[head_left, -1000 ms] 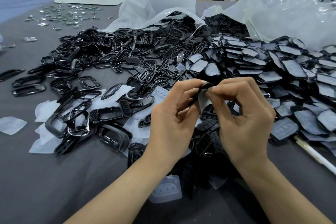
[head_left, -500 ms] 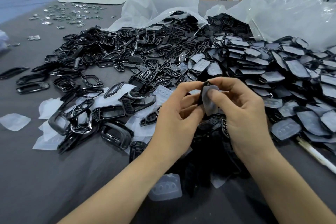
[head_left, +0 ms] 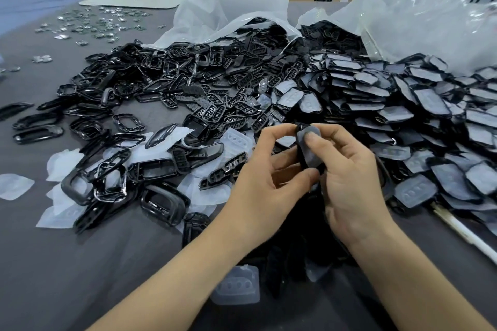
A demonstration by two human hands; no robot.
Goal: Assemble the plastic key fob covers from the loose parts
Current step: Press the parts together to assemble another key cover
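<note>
Between both hands I hold one key fob cover [head_left: 309, 148], a black shell with a translucent grey pad on its face, above the grey table. My left hand [head_left: 265, 185] pinches it at its top and lower end with forefinger and thumb. My right hand [head_left: 347, 177] grips its right side, the thumb pressing on the pad. Loose black frames [head_left: 161, 204] lie left of my hands. Black button inserts [head_left: 236, 105] are heaped in the middle. Pad-covered pieces [head_left: 430, 105] are stacked at the right.
Two open clear plastic bags [head_left: 234, 13] [head_left: 419, 19] spill the parts at the back. Small shiny metal pieces [head_left: 88, 24] are scattered at the far left. Translucent pads [head_left: 236, 289] and film scraps [head_left: 14, 185] lie near the front. A white stick [head_left: 465, 234] lies at the right.
The cover has turned from edge-on to face-up between my fingers. My right thumb has moved onto its pad, and both hands have dropped slightly toward me.
</note>
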